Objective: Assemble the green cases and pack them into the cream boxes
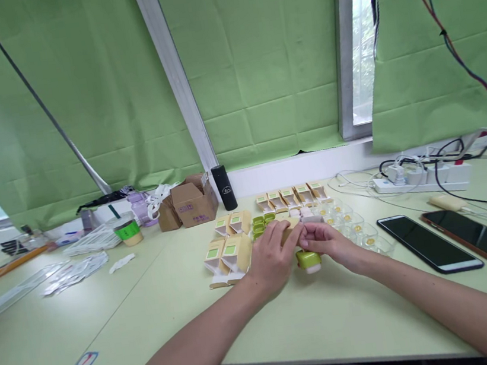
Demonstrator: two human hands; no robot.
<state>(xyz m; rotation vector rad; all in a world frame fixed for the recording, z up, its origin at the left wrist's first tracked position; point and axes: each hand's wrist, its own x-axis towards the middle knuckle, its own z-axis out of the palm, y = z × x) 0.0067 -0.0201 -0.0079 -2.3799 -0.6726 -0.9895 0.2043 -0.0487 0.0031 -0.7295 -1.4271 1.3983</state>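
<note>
My left hand is closed round a small tan cardboard box, partly hidden by the fingers. The bent fingertips of my right hand meet the left fingers at the box's right end. Just below them is a small green piece with a white base, close to the right fingers. Tan boxes with green labels stand in two rows left of my hands. Behind my left hand lie several green pieces. Clear plastic cups with yellow centres stand beyond my right hand.
More tan boxes line up at the back. Two phones lie at the right, near a power strip with tangled cables. Further left are a brown carton, a black bottle, a drink cup and plastic bags.
</note>
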